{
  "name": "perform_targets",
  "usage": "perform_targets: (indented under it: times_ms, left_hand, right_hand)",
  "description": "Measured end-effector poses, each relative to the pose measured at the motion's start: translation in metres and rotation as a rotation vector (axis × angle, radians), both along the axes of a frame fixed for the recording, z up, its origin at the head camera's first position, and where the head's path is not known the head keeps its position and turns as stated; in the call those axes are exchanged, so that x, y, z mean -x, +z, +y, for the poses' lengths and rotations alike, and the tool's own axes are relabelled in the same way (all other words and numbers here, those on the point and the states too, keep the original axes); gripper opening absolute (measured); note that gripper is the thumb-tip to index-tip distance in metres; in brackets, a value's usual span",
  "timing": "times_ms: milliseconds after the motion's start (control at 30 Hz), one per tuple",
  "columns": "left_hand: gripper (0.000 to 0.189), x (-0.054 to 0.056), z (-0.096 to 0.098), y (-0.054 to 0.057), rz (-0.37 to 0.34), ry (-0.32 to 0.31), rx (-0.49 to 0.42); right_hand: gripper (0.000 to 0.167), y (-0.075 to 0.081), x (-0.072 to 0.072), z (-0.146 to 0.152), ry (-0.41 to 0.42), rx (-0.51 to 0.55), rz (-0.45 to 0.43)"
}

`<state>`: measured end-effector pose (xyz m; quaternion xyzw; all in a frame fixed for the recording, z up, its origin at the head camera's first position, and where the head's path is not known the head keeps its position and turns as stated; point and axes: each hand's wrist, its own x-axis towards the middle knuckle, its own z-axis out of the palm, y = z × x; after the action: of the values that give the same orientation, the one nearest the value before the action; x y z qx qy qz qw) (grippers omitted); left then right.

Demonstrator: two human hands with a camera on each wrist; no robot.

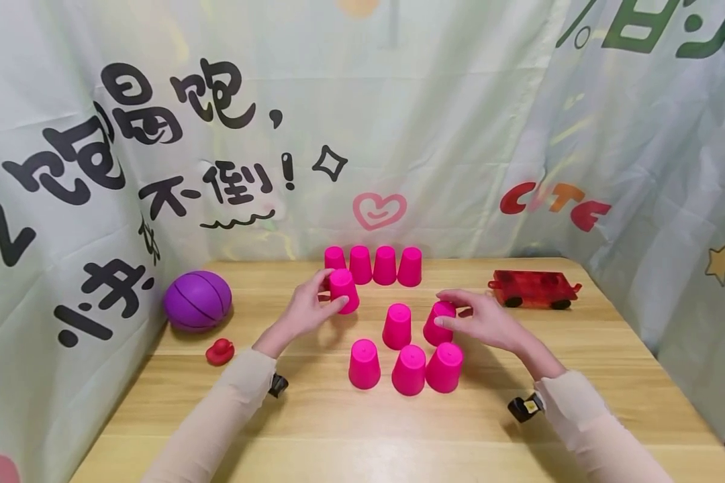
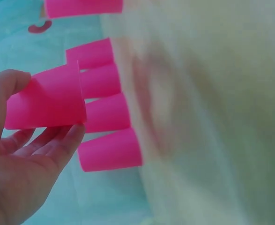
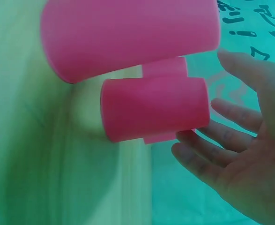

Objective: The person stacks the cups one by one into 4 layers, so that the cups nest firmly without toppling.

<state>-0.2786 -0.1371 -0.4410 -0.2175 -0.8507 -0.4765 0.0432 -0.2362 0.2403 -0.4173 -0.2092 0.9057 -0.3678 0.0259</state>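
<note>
My left hand (image 1: 307,307) grips an upturned pink plastic cup (image 1: 344,292) between thumb and fingers. That cup (image 2: 46,98) is raised off the table, its rim clear of the wood in the left wrist view. At the right of a middle pair, my right hand (image 1: 482,320) is spread around another upturned pink cup (image 1: 438,325). Fingertips (image 3: 186,137) come right to this cup's side in the right wrist view, while the thumb stands apart from it. Beside it is the pair's other cup (image 1: 397,327). Three more stand in front, including a front right cup (image 1: 444,368).
Behind the left hand, a row of several upturned pink cups (image 1: 384,265) lines the wooden table's (image 1: 362,443) back. A purple ball (image 1: 198,300) and a small red duck (image 1: 220,351) lie left. A red toy cart (image 1: 534,289) stands back right, before a printed curtain (image 1: 447,134).
</note>
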Motion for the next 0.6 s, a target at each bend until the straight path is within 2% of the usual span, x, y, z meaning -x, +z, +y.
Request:
perform_targets:
  times_ms: [200,333,600]
  left_hand:
    - [0.059,0.018,0.001,0.015,0.051,0.046,-0.027]
    - [0.059,0.030,0.002,0.025,0.038,0.076,-0.036]
    - [0.059,0.051,0.007,0.036,0.046,0.125,0.000]
  right_hand:
    - [0.061,-0.010,-0.006,0.000,0.008,0.021,0.026]
    - [0.057,-0.015,-0.008,-0.001,-0.010,0.033,0.030]
    - [0.054,-0.019,-0.009,-0.002,-0.021,0.066,0.041]
